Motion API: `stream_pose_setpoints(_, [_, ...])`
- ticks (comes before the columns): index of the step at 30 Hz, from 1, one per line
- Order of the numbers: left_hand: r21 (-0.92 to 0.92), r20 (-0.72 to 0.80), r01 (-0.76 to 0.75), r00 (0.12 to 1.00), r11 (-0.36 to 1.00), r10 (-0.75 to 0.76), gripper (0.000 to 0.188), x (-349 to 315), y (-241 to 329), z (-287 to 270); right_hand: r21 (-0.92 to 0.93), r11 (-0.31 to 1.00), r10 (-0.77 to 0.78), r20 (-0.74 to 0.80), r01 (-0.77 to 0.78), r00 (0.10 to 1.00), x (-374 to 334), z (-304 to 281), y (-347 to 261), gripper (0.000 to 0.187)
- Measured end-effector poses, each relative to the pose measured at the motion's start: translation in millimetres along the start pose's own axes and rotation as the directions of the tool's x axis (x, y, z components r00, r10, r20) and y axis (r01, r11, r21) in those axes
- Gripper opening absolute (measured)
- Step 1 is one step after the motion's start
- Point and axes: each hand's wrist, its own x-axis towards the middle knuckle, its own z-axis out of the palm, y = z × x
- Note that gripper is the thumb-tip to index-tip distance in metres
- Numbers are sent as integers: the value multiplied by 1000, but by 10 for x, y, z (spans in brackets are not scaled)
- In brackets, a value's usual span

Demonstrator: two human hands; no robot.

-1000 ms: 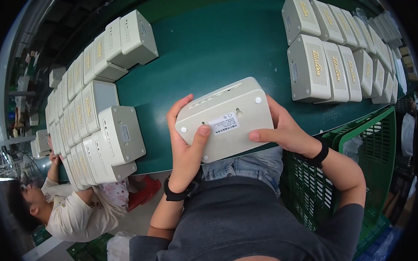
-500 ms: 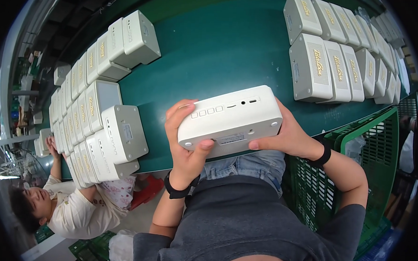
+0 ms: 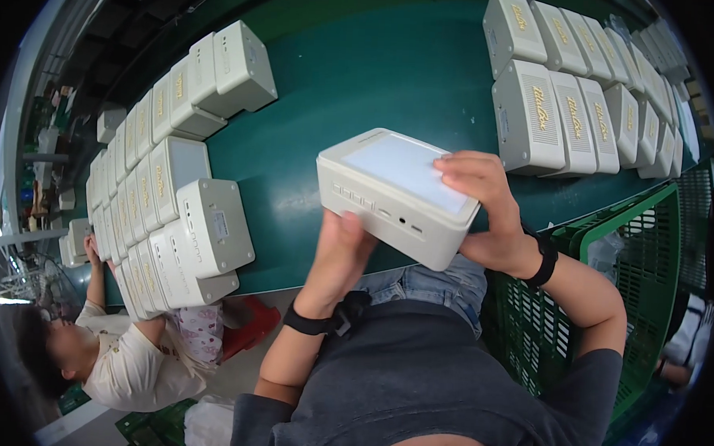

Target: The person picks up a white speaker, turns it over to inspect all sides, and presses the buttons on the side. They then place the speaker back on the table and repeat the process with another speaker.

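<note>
Between my hands, above the table's near edge, is a cream box-shaped speaker (image 3: 366, 185). It is tilted, with a pale flat panel facing up and a side with several buttons and ports toward me. My left hand (image 3: 345, 242) supports it from below, the thumb on the button side and the other fingers hidden underneath. My right hand (image 3: 489, 201) grips the right end, its fingers lying over the panel's edge and its thumb side low at the corner. Black bands circle both wrists.
Rows of similar speakers (image 3: 163, 184) stand on the green table (image 3: 363, 72) at left, and more speakers (image 3: 529, 123) at far right. A green plastic crate (image 3: 638, 259) is beside my right arm. Another person (image 3: 132, 361) sits at left, a hand by the rows, near a red stool (image 3: 250, 326).
The speaker has been turned over in my hands: its underside with the label faced me, and now the pale panel shows on top. My right hand has shifted up onto the panel's edge.
</note>
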Motion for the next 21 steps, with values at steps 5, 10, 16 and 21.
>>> stream_pose_setpoints(5, [124,59,-80,996,989,73,85,5,-106,60,-37,999,-30,-1,30,1000,-49,68,-149,70])
stream_pose_setpoints(10, [27,-7,-195,981,980,195,83,-37,-166,42,9,997,-78,6,78,997,-114,112,-173,74])
stream_pose_setpoints(16, [-94,-74,-234,971,968,228,76,-59,-212,-66,30,993,-118,53,116,992,-128,122,-198,79])
stream_pose_setpoints(21, [-27,-115,-265,959,964,261,75,-19,-39,26,-15,1000,-5,104,7,995,-4,109,-221,87])
